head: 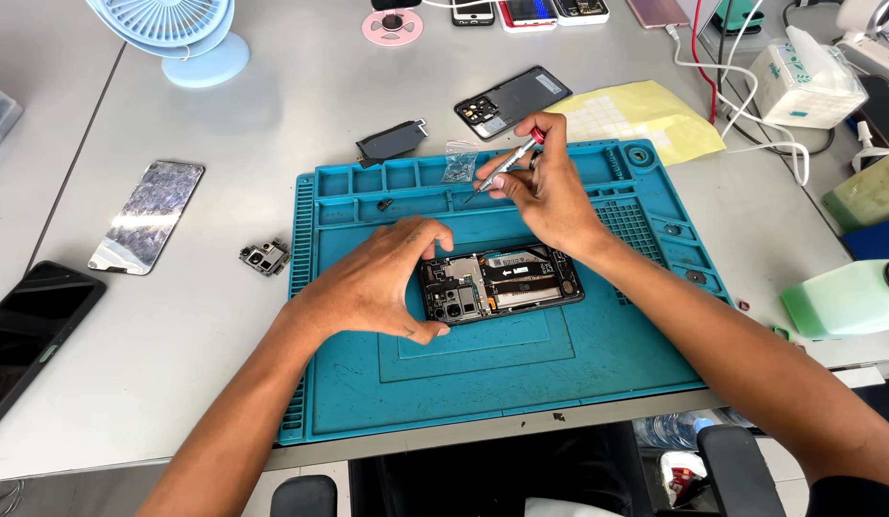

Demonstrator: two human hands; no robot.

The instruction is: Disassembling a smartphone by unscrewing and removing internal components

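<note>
— What can't you make out from here?

— The opened phone [502, 284] on the blue mat [483, 383] is half hidden at its left end by the left hand [372, 282], which cups round it, thumb and fingers gripping its edges. The screwdriver [506, 165] tip is too small to see clearly.

— And the right hand [550, 182]?

— Closed on the screwdriver, up over the mat's trays.

— Anything in those trays?

— One clear little bag [459, 163] and one dark speck, hard to tell what. Off the mat: one back cover [513, 101], one camera module [264, 257].
</note>
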